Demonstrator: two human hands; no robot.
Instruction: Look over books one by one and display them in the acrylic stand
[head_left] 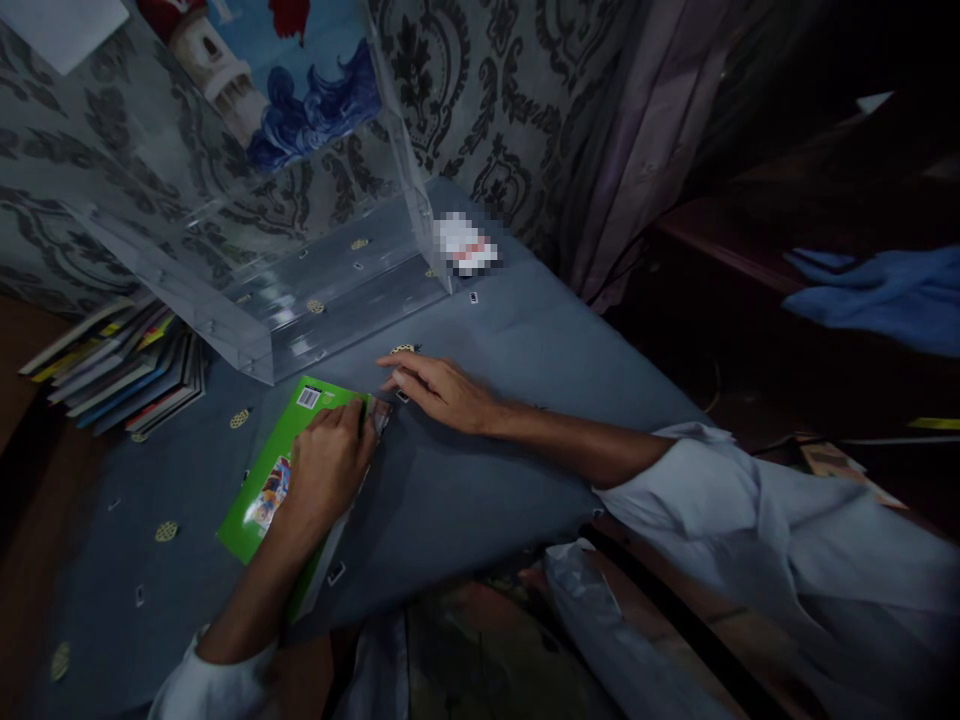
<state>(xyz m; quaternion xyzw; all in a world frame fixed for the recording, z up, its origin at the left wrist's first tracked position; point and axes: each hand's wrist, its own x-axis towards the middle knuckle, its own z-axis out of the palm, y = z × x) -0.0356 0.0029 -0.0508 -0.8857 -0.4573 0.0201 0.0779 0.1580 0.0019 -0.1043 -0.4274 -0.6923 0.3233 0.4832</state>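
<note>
A green book (259, 484) with a barcode and a small colourful picture lies at a slant on the grey-blue cloth. Over its right side bends my left hand (330, 455), its curled fingers gripping the upper right edge; the fingertips are partly hidden. My right hand (446, 395) is just to the right of the book, low over the cloth or resting on it, apart from the book. Its fingers point left with a gap between them, and it holds nothing.
A clear acrylic stand (259, 345) sits behind the hands, in front of patterned wallpaper. Stacked books (142, 365) lie at the left. A blurred-out white item (466, 245) lies near the table's far right corner. Blue cloth (885, 290) is at the right.
</note>
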